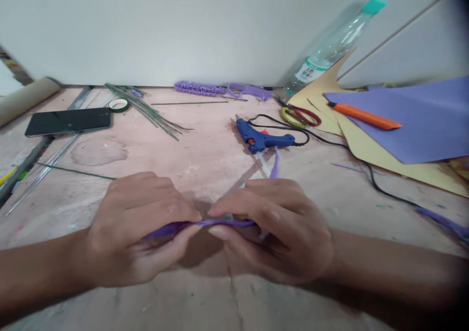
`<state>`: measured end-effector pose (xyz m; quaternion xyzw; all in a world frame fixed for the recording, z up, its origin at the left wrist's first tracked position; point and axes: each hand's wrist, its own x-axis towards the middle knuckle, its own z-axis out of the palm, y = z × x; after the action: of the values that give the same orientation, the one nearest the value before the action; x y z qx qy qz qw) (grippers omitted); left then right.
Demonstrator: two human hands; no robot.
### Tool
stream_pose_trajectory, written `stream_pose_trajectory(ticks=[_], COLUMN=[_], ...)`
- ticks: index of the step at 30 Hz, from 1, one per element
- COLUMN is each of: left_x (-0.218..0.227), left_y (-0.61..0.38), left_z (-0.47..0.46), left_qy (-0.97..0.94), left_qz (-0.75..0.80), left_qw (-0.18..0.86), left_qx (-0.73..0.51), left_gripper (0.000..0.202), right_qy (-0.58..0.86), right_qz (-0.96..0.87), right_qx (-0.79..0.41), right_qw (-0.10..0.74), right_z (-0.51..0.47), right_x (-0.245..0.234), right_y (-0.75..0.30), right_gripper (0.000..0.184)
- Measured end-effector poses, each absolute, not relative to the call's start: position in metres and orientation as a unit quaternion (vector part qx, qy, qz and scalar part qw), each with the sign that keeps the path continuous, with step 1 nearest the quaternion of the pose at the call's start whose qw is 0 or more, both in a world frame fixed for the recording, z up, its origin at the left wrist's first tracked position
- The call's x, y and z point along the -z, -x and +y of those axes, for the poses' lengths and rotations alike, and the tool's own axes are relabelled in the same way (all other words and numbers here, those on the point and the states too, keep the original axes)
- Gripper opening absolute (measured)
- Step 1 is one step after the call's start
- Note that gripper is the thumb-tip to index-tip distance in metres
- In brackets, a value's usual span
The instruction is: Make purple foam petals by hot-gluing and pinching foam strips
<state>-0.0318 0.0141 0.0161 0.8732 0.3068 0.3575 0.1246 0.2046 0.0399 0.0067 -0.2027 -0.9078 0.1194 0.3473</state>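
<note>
A thin purple strip (223, 222), paper or foam by its look, stretches between my two hands above the table. My left hand (146, 226) pinches it between thumb and forefinger, and part of the strip shows under the palm. Close by on the right, my right hand (274, 228) grips the same strip between thumb and fingers. A purple end sticks up behind the right knuckles. Just beyond that hand lies a blue glue gun (264, 138) with a clear glue stick in its back.
Behind lie green wire stems (146, 108), a purple fringed flower stem (200, 88), scissors (298, 116) and a leaning bottle (330, 52). At left are a phone (69, 121), green tape (118, 105) and a cardboard tube (27, 99). An orange cutter (366, 116) rests on purple sheets (421, 135); a black cord (381, 187) runs right.
</note>
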Motion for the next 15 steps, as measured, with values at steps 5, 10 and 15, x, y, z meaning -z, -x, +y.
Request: stream_pose_trajectory(ticks=[5,10,15], left_x=[-0.0147,-0.0129,-0.0132], left_y=[0.0292,0.0276,0.0284], left_z=[0.0161,0.0148,0.0127], left_qy=[-0.86,-0.859,-0.856], left_qz=[0.322,0.321,0.307], left_qw=[0.133,0.14,0.161], left_qx=[-0.373,-0.374,-0.382], left_gripper=[0.009,0.005,0.007], right_qy=[0.192,0.172,0.162], right_qz=[-0.907,-0.915,-0.917], right_qx=[-0.11,-0.098,-0.086], right_qw=[0.359,0.352,0.354], right_z=[0.0419,0.0419,0.0406], right_x=[-0.0048,-0.004,-0.0045], right_y=[-0.2051,-0.2065,-0.2062], right_gripper=[0.012,0.009,0.016])
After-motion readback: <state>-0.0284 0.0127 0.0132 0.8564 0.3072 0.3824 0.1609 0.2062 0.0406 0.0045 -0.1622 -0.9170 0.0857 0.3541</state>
